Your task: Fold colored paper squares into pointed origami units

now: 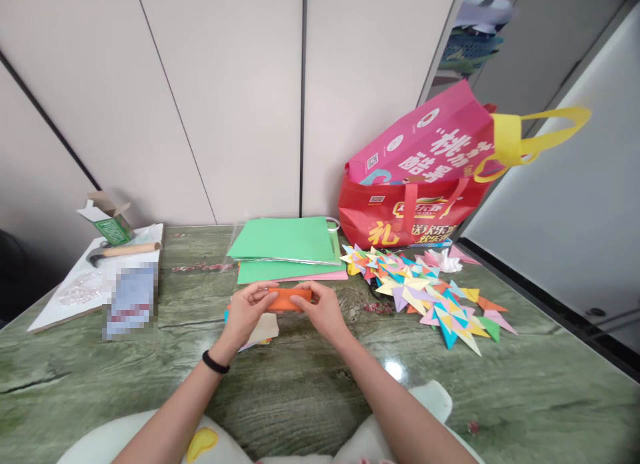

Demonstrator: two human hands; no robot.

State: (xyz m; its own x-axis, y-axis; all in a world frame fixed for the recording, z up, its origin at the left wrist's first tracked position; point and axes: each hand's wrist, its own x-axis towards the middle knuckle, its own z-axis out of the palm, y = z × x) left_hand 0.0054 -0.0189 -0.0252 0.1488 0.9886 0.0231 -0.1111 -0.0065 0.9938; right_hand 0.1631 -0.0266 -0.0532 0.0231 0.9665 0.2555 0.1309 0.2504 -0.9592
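Observation:
Both my hands hold a folded strip of orange paper point(283, 299) just above the green marble table point(310, 391). My left hand point(246, 311), with a black band on its wrist, pinches the strip's left end. My right hand point(320, 309) pinches the right end, fingers closed on it. Under my hands lies a small pile of pale paper squares point(263, 331). Just beyond the strip is a stack of green and pink paper sheets point(287, 247).
A heap of colourful folded paper stars point(425, 294) spreads at the right. Behind it stand a red bag point(400, 214) and a pink bag with yellow handles point(430, 141). At the left lie a white board, a hammer point(123, 251) and a small green box point(107, 221).

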